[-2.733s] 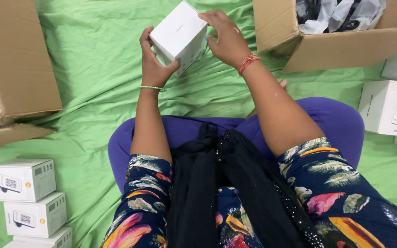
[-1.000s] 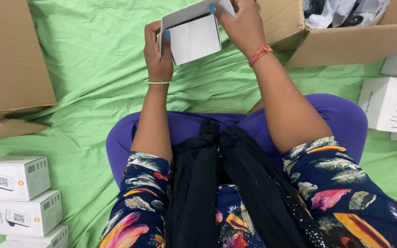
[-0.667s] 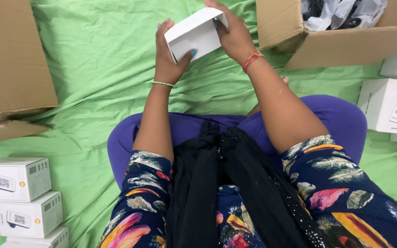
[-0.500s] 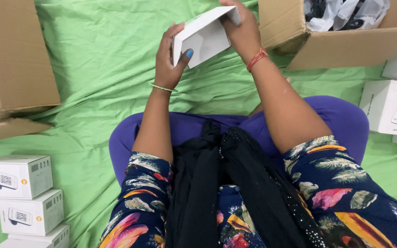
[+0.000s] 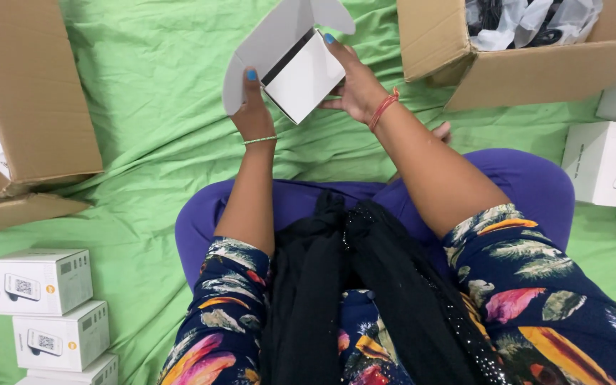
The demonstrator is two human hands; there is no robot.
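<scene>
1. While the person sits cross-legged on the green sheet (image 5: 144,128), both hands hold a small white carton (image 5: 301,75) up above the lap, toward the sheet's far edge.
2. Left hand (image 5: 253,114) grasps the carton's left wall, thumb pressed on the raised lid flap (image 5: 265,50).
3. Right hand (image 5: 354,85) cups the carton's right side from below, index fingertip on its top edge.
4. Carton stands open; the inside cannot be seen.
5. Judgement: steady the body with the right hand, fold the flap along its crease, keep the side tabs inside.
6. Nearby: brown cardboard box (image 5: 507,64) of bagged parts at the far right; stacked printed white boxes (image 5: 51,314) at the near left corner.
</scene>
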